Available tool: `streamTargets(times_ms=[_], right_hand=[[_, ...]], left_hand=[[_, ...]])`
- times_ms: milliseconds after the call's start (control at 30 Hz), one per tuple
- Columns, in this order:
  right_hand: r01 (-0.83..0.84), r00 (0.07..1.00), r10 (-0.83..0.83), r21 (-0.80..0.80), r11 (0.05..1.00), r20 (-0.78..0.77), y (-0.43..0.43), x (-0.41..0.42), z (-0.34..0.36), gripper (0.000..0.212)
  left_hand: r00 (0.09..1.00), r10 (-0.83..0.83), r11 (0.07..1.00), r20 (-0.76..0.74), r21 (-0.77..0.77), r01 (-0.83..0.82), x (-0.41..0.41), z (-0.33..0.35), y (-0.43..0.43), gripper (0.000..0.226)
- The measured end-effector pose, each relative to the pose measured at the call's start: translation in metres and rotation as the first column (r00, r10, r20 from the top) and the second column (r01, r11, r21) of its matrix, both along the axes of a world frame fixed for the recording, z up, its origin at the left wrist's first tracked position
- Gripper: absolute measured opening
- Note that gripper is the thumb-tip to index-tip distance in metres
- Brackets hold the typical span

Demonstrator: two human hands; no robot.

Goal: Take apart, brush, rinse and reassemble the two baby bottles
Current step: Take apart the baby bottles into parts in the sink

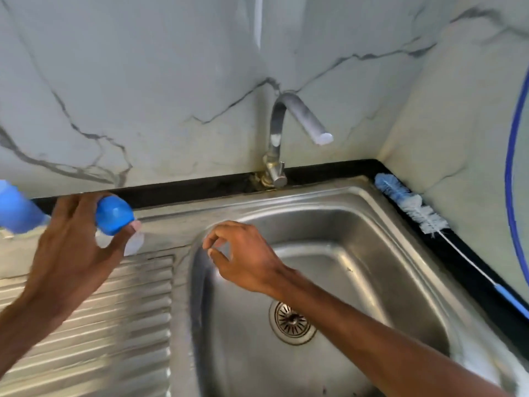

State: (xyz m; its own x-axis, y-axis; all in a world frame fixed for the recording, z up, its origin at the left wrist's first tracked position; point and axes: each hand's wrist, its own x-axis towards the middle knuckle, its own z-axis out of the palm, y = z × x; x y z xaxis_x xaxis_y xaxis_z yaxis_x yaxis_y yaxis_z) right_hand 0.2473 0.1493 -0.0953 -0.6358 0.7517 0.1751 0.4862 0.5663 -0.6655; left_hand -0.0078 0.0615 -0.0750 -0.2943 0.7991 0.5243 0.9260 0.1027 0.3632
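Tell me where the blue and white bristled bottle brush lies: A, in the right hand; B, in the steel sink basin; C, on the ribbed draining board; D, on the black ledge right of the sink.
D: the blue and white bottle brush lies along the black ledge, outside the steel sink rim.

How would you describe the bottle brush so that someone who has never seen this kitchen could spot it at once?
Start at the steel sink and go to its far right corner, right of the tap. On the black counter strip along that side lies the bottle brush. It has a blue-and-white bristle head on a thin white wire, unlike the smooth blue cord curving above it.
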Motion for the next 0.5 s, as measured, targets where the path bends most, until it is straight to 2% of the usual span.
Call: streamTargets(times_ms=[67,133,233,300,367,433,500], right_hand=[[0.026,1.000,-0.026,-0.030,0.999,-0.014,0.004,0.010,0.002,0.015],[0.040,0.999,-0.042,-0.070,0.997,-0.024,0.009,0.019,0.003,0.026],[-0.005,1.000,0.002,-0.188,0.982,-0.018,0.016,0.034,0.003,0.066],[-0.036,0.999,0.040,-0.211,0.977,0.014,0.018,0.044,-0.002,0.085],[-0.021,0.999,0.027,-0.180,0.984,0.036,0.019,0.052,-0.010,0.086],[0.024,1.000,-0.022,-0.147,0.989,0.010,0.021,0.060,-0.021,0.075],[0.065,0.998,-0.068,-0.141,0.988,-0.010,0.021,0.069,-0.029,0.062]], left_hand=[[0.994,-0.090,0.996,0.055,-0.018,0.091,0.020,0.002,0.003,0.046],[0.972,-0.199,0.978,0.122,-0.033,0.204,0.044,0.002,0.010,0.047],[0.913,-0.336,0.935,0.231,-0.038,0.353,0.080,0.002,0.024,0.047],[0.877,-0.393,0.908,0.276,-0.036,0.418,0.100,0.002,0.033,0.048],[0.876,-0.416,0.898,0.245,-0.045,0.439,0.115,0.003,0.040,0.050],[0.881,-0.431,0.893,0.194,-0.051,0.448,0.128,-0.001,0.046,0.049],[0.869,-0.450,0.879,0.204,-0.068,0.472,0.140,-0.008,0.053,0.047]])
